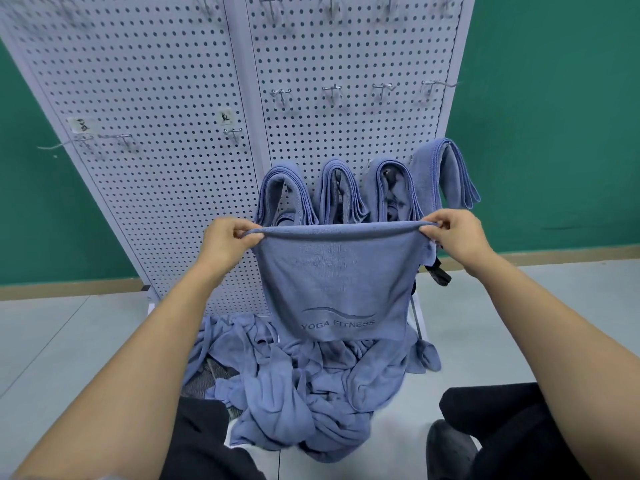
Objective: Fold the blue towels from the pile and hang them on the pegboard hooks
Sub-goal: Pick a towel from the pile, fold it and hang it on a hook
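Note:
I hold a blue towel (337,282) stretched flat in the air, its "YOGA FITNESS" print facing me. My left hand (227,242) pinches its upper left corner and my right hand (453,237) pinches its upper right corner. Below it a pile of crumpled blue towels (298,386) lies on the floor. Behind it stands the white pegboard (166,98), where several folded blue towels (391,192) hang side by side on low hooks of the right panel.
Bare metal hooks (332,93) stick out of the pegboard higher up and on the left panel (121,138). A green wall is behind the board. My dark trouser legs (519,427) frame the pile on the grey floor.

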